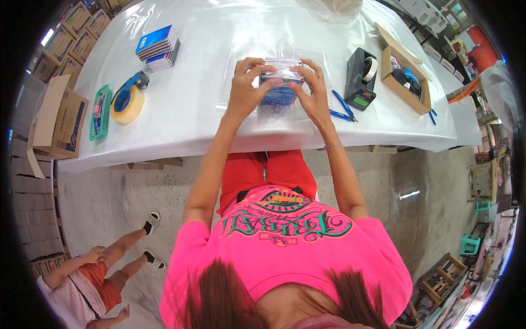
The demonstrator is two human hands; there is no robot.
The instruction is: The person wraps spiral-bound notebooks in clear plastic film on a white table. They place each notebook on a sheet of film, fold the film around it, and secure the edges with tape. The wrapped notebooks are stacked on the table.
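Observation:
A clear plastic bag (280, 97) with something blue inside, perhaps small notebooks, is between my two hands at the middle of the table's near side. My left hand (249, 89) grips its left side, fingers bent over the top and thumb pressed on the film. On the other side my right hand (312, 92) does the same, its thumb close to the left one. More clear film (233, 68) spreads flat beneath and around the hands. To the back left stands a stack of blue-covered spiral notebooks (158, 46).
Right of my hands lie blue-handled nippers (342, 107), a black tape dispenser (361, 79) and an open cardboard box (405, 77) of items. At left are a tape gun (129, 101), a green basket (100, 112) and a carton (63, 118). Another person (93, 285) is at lower left.

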